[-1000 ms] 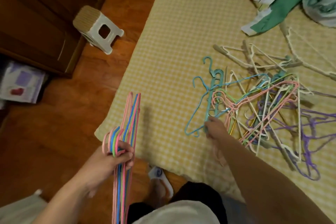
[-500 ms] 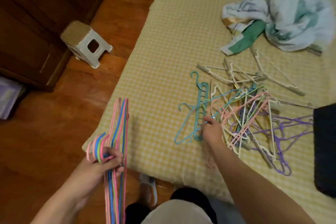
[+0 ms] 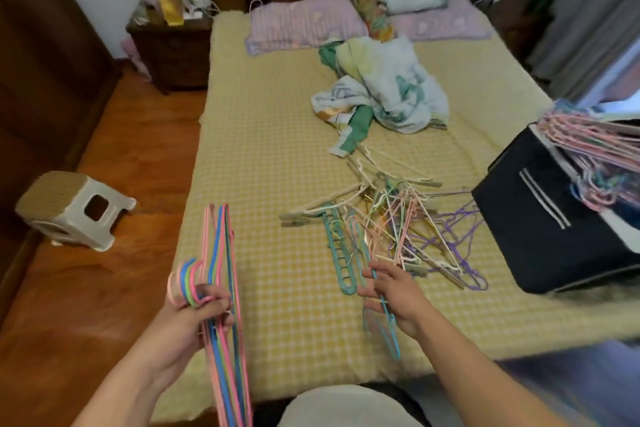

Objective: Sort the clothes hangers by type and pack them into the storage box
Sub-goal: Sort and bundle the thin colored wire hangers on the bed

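My left hand [image 3: 194, 315] grips a bunch of thin pink, blue and green hangers [image 3: 223, 270] by the necks, held over the bed's near left corner. My right hand [image 3: 394, 291] holds a thin light-blue hanger [image 3: 386, 322] lifted at the near side of the tangled hanger pile [image 3: 398, 225]. A teal multi-hole hanger [image 3: 339, 253] lies at the pile's left. Purple wire hangers [image 3: 460, 229] lie at its right. The dark storage box [image 3: 540, 229] stands on the bed at the right, with several pink hangers [image 3: 595, 146] sticking out of it.
The yellow checked bed [image 3: 263, 149] fills the middle. A crumpled blanket [image 3: 391, 94] lies beyond the pile, pillows [image 3: 304, 23] at the head. A small white stool [image 3: 72, 208] stands on the wooden floor at left, a nightstand [image 3: 169, 52] further back.
The view has tilted up, showing the whole bed and the box. My right hand has pulled a light-blue hanger out of the pile toward me. The left bunch is unchanged.
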A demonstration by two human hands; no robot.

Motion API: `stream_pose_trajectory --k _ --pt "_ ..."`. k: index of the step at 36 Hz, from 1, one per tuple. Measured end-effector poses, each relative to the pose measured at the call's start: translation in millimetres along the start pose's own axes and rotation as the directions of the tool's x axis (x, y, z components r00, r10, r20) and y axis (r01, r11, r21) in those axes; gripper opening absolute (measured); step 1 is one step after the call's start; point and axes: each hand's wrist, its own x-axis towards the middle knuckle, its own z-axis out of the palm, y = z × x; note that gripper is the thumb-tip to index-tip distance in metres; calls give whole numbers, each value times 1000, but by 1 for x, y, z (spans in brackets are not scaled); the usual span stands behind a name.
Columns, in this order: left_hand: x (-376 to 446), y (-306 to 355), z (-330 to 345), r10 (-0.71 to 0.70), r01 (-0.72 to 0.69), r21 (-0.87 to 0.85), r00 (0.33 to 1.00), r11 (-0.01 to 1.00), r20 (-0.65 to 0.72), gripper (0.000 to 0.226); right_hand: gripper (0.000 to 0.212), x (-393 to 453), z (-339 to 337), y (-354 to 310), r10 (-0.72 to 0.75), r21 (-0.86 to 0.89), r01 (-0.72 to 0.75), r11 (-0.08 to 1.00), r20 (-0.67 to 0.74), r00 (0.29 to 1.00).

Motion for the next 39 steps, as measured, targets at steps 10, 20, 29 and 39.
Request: stream_pose_trajectory --k 10,20,29,39 --pt "-7 9 -31 10 -11 9 1000 1000 23 10 25 -7 8 26 124 -138 -178 974 -332 935" --pt "-4 16 -58 18 -18 -68 1000 997 -8 10 26 -20 15 3 231 -156 -240 958 -74 970" --pt "1 24 -55 40 -38 -90 999 995 24 16 30 -28 24 -24 -28 -210 -21 977 -231 973" --pt "10 26 -45 52 -48 -73 997 996 50 13 24 -21 25 -40 -382 -690 18 724 -380 843"
